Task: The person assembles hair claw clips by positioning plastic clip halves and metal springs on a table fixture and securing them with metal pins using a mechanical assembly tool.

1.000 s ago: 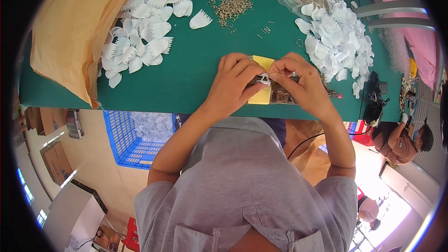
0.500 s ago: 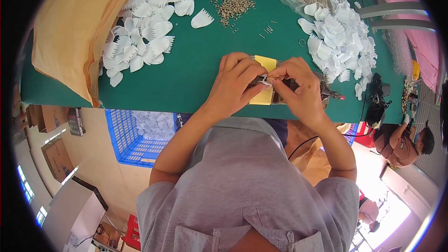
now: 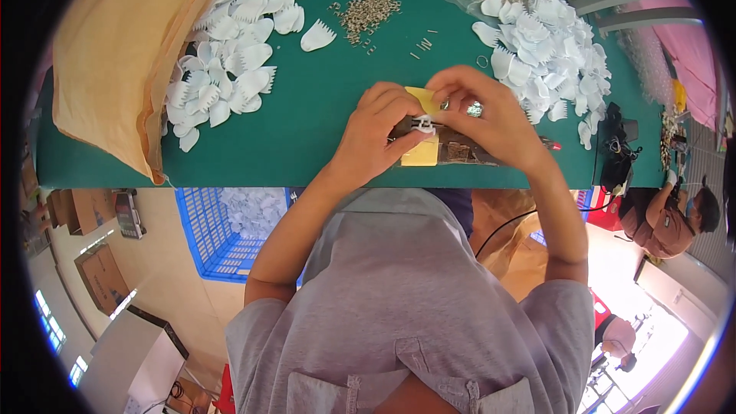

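My left hand point(image 3: 376, 126) pinches a small white plastic piece point(image 3: 424, 126) between thumb and fingertips, with a dark metal part beside it. They are over a yellow pad point(image 3: 419, 155) on a brown, worn-looking fixture point(image 3: 464, 151) near the table's front edge. Just to the right, my right hand point(image 3: 494, 119) is curled above the fixture, its thumb reaching toward the white piece. Shiny metal point(image 3: 474, 109) shows between its bent fingers; what they grip is hidden. A red-tipped part point(image 3: 551, 144) sticks out beyond the wrist.
White toothed plastic pieces lie in a left pile point(image 3: 230, 61) and a right pile point(image 3: 540, 50). Small metal clips point(image 3: 366, 15) are heaped at the back, with several pins point(image 3: 424, 44) and a ring point(image 3: 481, 61) nearer. A paper sack point(image 3: 130, 54) stands left; a blue crate point(image 3: 203, 234) is below.
My right hand has drawn its fingertips away from the white piece and curled higher over the fixture. My left hand keeps its pinch. The whole view has shifted slightly.
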Motion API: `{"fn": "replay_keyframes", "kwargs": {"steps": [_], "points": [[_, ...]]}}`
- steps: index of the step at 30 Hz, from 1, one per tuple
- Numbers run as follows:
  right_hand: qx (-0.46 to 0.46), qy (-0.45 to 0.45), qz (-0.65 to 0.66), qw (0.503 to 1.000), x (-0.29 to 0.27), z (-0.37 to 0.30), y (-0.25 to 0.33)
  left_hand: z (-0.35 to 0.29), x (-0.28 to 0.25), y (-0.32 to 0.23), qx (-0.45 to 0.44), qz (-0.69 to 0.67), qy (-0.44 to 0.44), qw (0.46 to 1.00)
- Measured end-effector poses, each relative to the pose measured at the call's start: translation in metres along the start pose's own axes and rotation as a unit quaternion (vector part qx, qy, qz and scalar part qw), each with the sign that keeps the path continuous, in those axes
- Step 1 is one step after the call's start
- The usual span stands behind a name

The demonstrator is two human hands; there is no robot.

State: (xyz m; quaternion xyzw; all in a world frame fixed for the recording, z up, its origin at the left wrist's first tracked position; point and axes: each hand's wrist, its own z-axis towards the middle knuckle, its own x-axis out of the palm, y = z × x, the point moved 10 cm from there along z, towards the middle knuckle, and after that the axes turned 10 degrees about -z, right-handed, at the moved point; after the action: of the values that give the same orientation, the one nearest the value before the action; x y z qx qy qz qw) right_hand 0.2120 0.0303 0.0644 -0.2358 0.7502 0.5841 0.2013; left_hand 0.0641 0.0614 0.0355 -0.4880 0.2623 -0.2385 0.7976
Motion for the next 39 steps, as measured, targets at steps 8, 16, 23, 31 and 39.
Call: {"fn": "replay_keyframes", "kwargs": {"steps": [8, 16, 23, 31, 39], "points": [[0.142, -0.386, -0.2, 0.889, -0.116, -0.176, -0.163, 0.003, 0.005, 0.007, -0.056, -0.057, 0.02, 0.997], [-0.062, -0.348, 0.374, 0.858, -0.151, -0.136, -0.138, 0.005, 0.008, 0.012, -0.063, -0.032, 0.004, 0.997], [-0.077, -0.431, 0.276, 0.856, -0.133, -0.117, -0.071, 0.003, 0.005, 0.011, -0.045, -0.049, -0.012, 0.998], [-0.019, -0.431, 0.534, 0.727, -0.115, -0.152, -0.241, 0.006, -0.013, -0.02, 0.002, -0.161, -0.022, 0.987], [0.038, -0.523, 0.37, 0.767, -0.123, -0.168, -0.241, -0.135, -0.182, -0.045, -0.304, 0.021, -0.14, 0.942]]}}
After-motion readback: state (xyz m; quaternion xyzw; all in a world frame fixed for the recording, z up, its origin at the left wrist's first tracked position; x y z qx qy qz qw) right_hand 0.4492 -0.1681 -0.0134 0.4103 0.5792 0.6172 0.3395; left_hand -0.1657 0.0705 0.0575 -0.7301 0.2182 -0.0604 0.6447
